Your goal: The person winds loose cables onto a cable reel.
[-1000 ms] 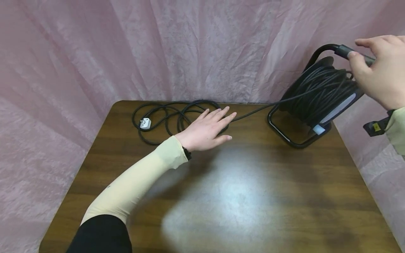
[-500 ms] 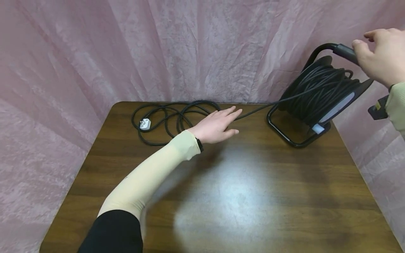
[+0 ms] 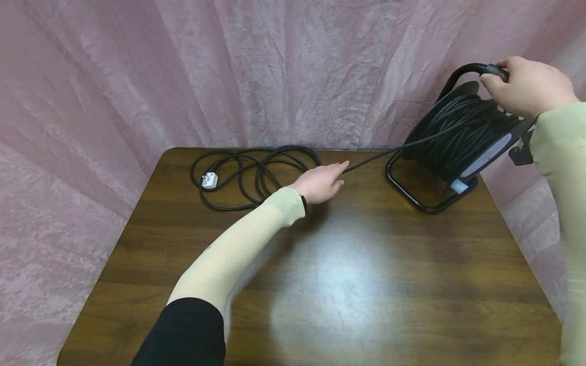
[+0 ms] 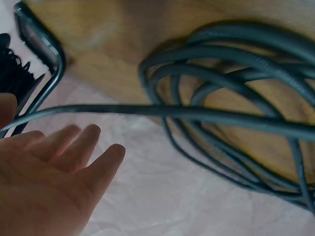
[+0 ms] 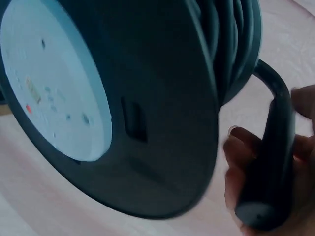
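A black cable reel (image 3: 458, 147) on a tubular stand (image 3: 426, 207) is at the table's back right. My right hand (image 3: 533, 87) grips its carry handle, and in the right wrist view the fingers curl round the black grip (image 5: 269, 167). From the drum, a black cable (image 3: 382, 155) runs left to loose loops (image 3: 265, 165) on the table. My left hand (image 3: 319, 183) is beside that stretch, fingers fairly straight. In the left wrist view the cable (image 4: 113, 109) passes between the thumb at the left edge and the extended fingers, not gripped.
A white plug (image 3: 209, 180) lies among the loops at the left. The brown wooden table (image 3: 389, 284) has pink curtains (image 3: 293, 76) behind it and at both sides. The reel's flange carries a pale round face (image 5: 54, 78).
My right hand has come down and left onto the reel's handle, fingers closing round it. My left hand has slid right along the cable toward the reel. Reel and loops stay put.
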Tool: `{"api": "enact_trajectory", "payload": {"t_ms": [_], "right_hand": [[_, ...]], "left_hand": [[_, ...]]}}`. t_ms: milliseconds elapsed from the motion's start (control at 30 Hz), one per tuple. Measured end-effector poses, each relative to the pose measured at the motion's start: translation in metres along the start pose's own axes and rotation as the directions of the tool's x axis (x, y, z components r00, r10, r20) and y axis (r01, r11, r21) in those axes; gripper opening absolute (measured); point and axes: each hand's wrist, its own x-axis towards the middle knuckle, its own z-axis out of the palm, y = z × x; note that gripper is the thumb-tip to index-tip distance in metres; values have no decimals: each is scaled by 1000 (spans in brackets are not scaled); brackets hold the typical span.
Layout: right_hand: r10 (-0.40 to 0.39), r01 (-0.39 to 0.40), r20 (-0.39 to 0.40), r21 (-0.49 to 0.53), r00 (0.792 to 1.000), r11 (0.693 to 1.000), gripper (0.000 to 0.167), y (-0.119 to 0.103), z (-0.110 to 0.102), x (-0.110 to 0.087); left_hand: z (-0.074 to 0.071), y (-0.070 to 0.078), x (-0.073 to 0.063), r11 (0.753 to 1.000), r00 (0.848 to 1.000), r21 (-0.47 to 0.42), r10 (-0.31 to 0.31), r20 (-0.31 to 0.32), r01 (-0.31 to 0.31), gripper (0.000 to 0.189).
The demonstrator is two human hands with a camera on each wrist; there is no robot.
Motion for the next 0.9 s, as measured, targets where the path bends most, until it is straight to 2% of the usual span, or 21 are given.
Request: {"api": "enact_trajectory", "payload": {"t_ms": [133, 233, 400, 600, 733, 833, 900], "right_hand": [[-10, 11, 23, -56, 1000, 998, 56, 2, 1, 4], [-2, 5, 35, -82, 999, 997, 56, 0, 0, 5], [-28, 33, 62, -84, 998, 996, 55, -14, -1, -2], [-102, 102, 116, 8, 988, 995, 52, -33, -3, -4], [-148, 141, 124, 60, 981, 988, 53, -45, -3, -3], [-149, 136, 112, 110, 982, 985, 55, -55, -2, -4], [-125, 105, 114, 167, 986, 980, 56, -63, 0, -5]], "left_hand": [[9, -3, 3, 998, 1000, 53, -17, -1, 17, 54], [15, -7, 3, 996, 1000, 82, -24, -18, 26, 48], [22, -22, 0, 995, 998, 88, -49, -32, 52, 35], [14, -43, -10, 993, 994, 52, -100, -40, 102, 30], [9, -59, -16, 991, 990, 26, -133, -48, 135, 29], [5, -69, -20, 987, 987, 32, -153, -54, 155, 30], [1, -74, -22, 985, 984, 37, -169, -53, 171, 32]]}}
